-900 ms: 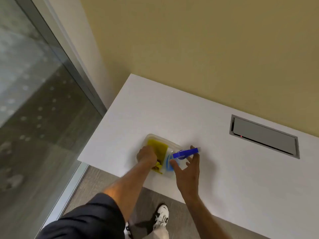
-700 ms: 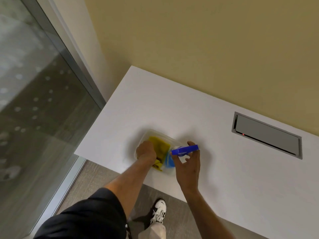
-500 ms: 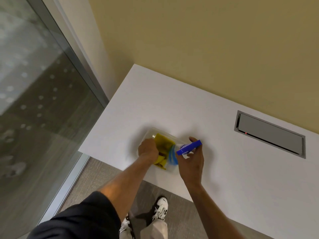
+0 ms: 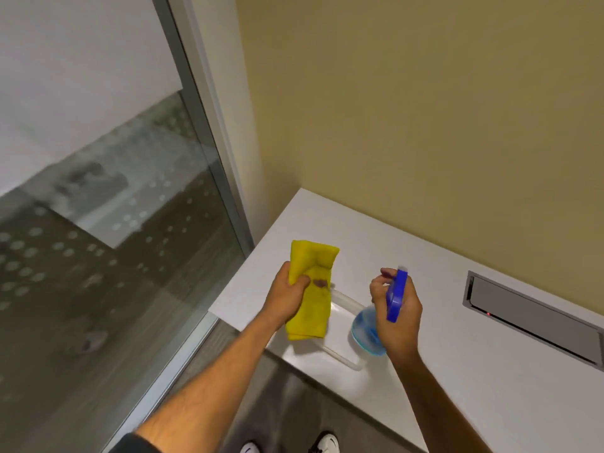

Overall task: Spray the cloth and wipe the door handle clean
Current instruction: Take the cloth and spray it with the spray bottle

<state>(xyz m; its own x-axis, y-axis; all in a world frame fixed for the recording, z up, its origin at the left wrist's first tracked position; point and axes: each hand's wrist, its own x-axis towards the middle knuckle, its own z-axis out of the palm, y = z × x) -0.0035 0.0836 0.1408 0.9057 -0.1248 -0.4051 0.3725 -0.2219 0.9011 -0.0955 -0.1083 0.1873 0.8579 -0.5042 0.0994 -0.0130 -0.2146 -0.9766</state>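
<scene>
- Left hand (image 4: pixel 289 294) is closed in a fist around the middle of a yellow cloth (image 4: pixel 310 289), thumb pressed across the front of it; the cloth hangs folded, one end sticking up above the fist and the longer end drooping below it.
- Right hand (image 4: pixel 397 317) is wrapped tight around the neck of a spray bottle (image 4: pixel 369 328), fingers curled over its blue trigger head (image 4: pixel 396 297), which points away from the person and roughly upward.
- That bottle has a clear body with pale blue liquid showing below the hand, and it is held up off the surface.
- Cloth and bottle sit side by side in the air, near each other but apart, the cloth to the left.
- Beneath and between them lies a clear plastic tray (image 4: pixel 343 356) on a white table (image 4: pixel 490 387), close to the table's near edge; only part of its rim shows past the cloth and bottle.
- Further right in the tabletop there is a grey recessed hatch (image 4: pixel 536 318) with a small red light at its near edge.
- A beige wall (image 4: pixel 425 109) rises behind the table, and to the left stands a glass panel (image 4: pixel 98 223) in a grey metal frame, its lower part marked with rows of pale dots.
- No door handle shows from where I stand.
- Both forearms are bare, a dark sleeve (image 4: pixel 134 444) shows at the left elbow, and two white shoes (image 4: pixel 323 444) stand on the grey floor below.
</scene>
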